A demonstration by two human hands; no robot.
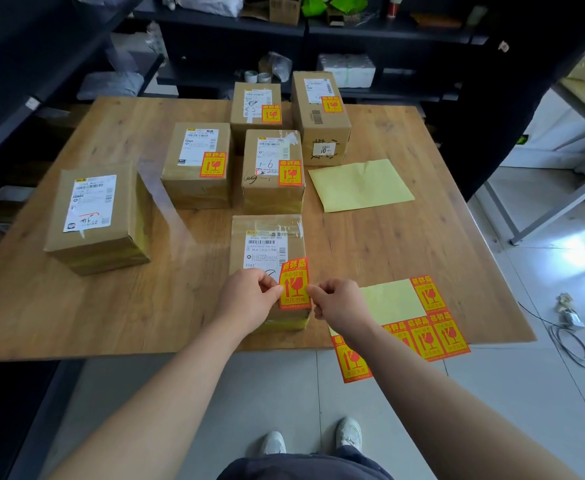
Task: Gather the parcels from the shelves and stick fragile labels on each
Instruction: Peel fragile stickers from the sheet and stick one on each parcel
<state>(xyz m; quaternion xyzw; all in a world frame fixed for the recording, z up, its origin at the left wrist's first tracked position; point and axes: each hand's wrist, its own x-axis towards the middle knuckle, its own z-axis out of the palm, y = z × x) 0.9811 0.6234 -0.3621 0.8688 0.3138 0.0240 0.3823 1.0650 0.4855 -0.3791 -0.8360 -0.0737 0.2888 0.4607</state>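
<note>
A person stands at a wooden table (76,306), holding one orange fragile label (295,285) by its side edges, left hand (249,294) and right hand (336,301) pinching it over the nearest parcel (266,237). Four boxes farther back already carry orange labels. A box at the left (97,216) has none. A sheet of remaining labels (422,327) overhangs the table's near edge at the right.

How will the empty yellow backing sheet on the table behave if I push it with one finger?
The empty yellow backing sheet looks thin and lies flat on the table, so it would probably slide easily and feel very light. Lifted by one corner, it would likely droop rather than stay stiff. A draught might move it.
</note>
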